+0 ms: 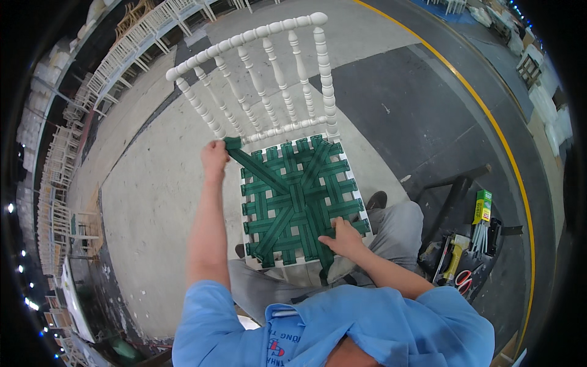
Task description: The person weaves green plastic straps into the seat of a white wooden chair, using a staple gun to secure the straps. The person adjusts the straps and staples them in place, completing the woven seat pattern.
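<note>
Your left hand [214, 156] has its grip clamped on the end of a green webbing strap [260, 171] at the far left corner of the seat. That strap runs diagonally across the woven green seat [299, 202] of the white spindle-back chair [269, 79] to your right hand [343, 240], whose grip pinches its near end at the seat's front right edge.

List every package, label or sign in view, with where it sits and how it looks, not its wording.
Small box: far right by the tools, upright, rectangular, green top with yellow lower part.
Shirt emblem: chest of the blue shirt, bottom centre, small red and blue mark.
No screens or signs visible.
</note>
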`<control>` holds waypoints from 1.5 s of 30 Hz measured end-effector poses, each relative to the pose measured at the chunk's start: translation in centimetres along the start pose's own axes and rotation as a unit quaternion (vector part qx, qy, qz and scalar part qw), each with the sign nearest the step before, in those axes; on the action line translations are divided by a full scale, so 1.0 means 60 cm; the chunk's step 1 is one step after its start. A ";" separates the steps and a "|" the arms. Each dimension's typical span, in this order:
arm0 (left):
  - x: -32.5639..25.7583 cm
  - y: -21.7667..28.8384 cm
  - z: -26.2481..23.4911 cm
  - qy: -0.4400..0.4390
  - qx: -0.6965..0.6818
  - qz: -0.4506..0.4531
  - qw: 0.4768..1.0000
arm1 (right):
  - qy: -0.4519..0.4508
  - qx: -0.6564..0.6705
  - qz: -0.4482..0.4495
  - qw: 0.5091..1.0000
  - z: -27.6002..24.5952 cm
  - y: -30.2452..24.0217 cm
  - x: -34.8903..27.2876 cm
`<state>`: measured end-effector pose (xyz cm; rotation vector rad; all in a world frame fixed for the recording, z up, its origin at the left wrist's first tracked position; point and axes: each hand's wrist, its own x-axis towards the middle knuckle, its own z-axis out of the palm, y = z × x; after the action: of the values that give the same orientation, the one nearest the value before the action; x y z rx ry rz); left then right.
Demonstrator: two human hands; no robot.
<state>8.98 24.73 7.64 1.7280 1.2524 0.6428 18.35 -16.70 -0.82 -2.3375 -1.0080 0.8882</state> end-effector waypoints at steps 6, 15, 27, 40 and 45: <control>-0.101 -0.024 -0.055 -0.076 -0.111 -0.044 0.990 | -0.019 -0.121 -0.017 0.992 0.038 -0.064 0.000; -0.227 -0.049 -0.005 -0.092 -0.326 -0.146 0.930 | -0.078 0.392 0.093 0.912 -0.043 0.070 0.064; -0.326 -0.083 0.002 -0.168 -0.432 -0.107 0.880 | 0.018 -0.091 0.036 0.995 -0.087 0.071 0.028; -0.337 -0.045 -0.003 -0.190 -0.402 -0.168 0.880 | -0.148 0.467 0.135 0.861 -0.051 0.106 0.132; -0.321 0.018 -0.005 -0.276 -0.437 -0.158 0.841 | 0.000 0.270 0.180 0.946 -0.148 0.125 0.116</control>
<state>2.38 6.82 10.33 0.8089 0.6304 0.3697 31.85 -17.46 -1.86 -2.0580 -0.2703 1.1304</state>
